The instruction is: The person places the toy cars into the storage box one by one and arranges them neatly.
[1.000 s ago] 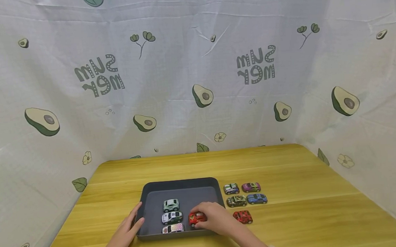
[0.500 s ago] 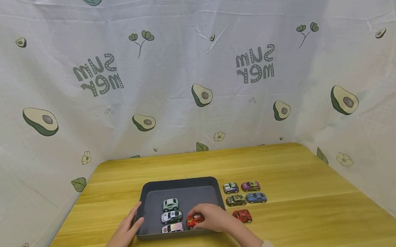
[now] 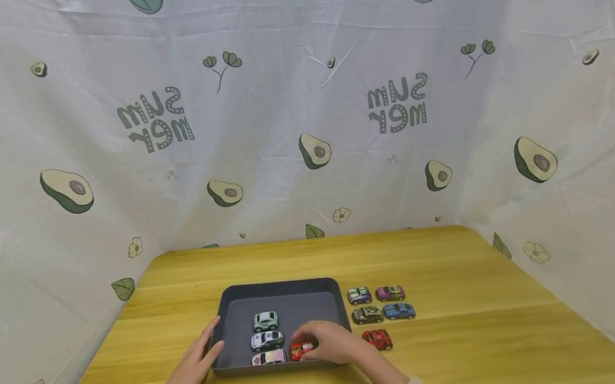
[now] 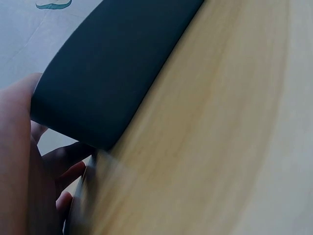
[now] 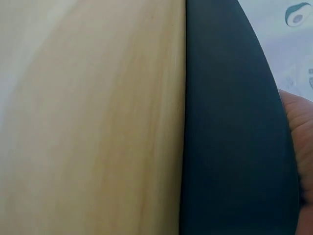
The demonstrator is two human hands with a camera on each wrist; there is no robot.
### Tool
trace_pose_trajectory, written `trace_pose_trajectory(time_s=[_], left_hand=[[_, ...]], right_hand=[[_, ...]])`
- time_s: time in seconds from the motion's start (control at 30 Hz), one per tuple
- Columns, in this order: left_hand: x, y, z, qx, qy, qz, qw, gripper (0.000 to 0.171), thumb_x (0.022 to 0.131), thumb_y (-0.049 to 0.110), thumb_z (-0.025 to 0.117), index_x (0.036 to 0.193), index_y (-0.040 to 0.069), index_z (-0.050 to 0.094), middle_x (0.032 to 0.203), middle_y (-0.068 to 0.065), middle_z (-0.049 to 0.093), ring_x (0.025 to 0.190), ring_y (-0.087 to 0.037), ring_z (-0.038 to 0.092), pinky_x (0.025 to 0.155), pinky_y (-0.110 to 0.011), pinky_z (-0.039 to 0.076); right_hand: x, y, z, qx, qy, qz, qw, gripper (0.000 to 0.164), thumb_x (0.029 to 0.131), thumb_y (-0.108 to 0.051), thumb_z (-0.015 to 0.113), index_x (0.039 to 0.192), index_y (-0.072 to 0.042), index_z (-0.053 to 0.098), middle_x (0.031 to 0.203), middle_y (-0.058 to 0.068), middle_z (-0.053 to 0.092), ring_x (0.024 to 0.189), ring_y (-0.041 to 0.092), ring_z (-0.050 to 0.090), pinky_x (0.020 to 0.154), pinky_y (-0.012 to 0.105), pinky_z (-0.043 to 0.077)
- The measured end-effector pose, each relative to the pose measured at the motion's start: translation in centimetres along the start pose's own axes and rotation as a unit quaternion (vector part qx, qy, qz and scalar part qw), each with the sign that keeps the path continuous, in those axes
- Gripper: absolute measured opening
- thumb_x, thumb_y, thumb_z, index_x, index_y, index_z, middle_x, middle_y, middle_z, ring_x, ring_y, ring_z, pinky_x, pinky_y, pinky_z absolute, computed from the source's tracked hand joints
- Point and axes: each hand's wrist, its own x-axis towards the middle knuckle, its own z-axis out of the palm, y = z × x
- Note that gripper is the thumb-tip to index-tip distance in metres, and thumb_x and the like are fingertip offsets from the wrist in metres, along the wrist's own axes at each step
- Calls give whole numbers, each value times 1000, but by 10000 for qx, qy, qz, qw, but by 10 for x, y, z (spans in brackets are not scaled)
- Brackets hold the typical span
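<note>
In the head view, my right hand reaches over the front right of a dark tray and pinches a red toy car, partly hidden by the fingers. My left hand rests against the tray's left side, fingers extended and thumb at the rim. Left of the red car, a pale green toy car, a white-and-green one and a white-and-pink one stand in a column. Each wrist view shows the tray's outer wall with part of a hand beside it; the right one hides the car.
Right of the tray, on the wooden table, stand several toy cars: a white-and-green one, a purple one, a camouflage one, a blue one and a red-and-black one. A printed cloth hangs behind.
The right hand has brought the red toy car slightly nearer the tray's front wall and level with the white-and-pink car. The left hand has stayed at the tray's left side.
</note>
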Motion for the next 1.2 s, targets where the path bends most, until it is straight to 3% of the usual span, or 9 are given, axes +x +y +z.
trace_pose_trajectory(time_s=[0.43, 0.87, 1.0, 1.2], left_hand=[[0, 0, -1, -89, -60, -75, 9999, 61, 94, 45, 40, 146, 19, 21, 148, -24, 22, 132, -44, 28, 101, -58, 31], [0, 0, 0, -42, -31, -61, 10000, 61, 94, 45, 41, 146, 18, 21, 147, -25, 23, 132, -45, 28, 99, -61, 30], [0, 0, 0, -44, -5, -29, 10000, 61, 94, 45, 41, 145, 18, 22, 147, -24, 23, 132, -44, 29, 100, -60, 30], [0, 0, 0, -38, 14, -3, 10000, 61, 94, 44, 41, 145, 17, 22, 147, -24, 23, 132, -44, 29, 101, -58, 30]], right_hand=[[-3, 1, 1, 213, 417, -9, 9989, 35, 80, -36, 66, 111, -20, 63, 105, -9, 63, 96, 5, 59, 81, 23, 49], [-15, 13, -14, 114, 1330, -351, 9904, 37, 83, -28, 64, 117, -12, 60, 111, 0, 63, 102, 19, 58, 84, 33, 49], [-22, 24, -18, -101, 1699, -371, 9847, 38, 82, -26, 66, 117, -11, 60, 113, 0, 62, 105, 20, 58, 87, 37, 48], [-34, 39, -24, -337, 2492, -319, 9673, 38, 78, -20, 70, 114, -10, 62, 112, 3, 64, 108, 24, 58, 89, 43, 47]])
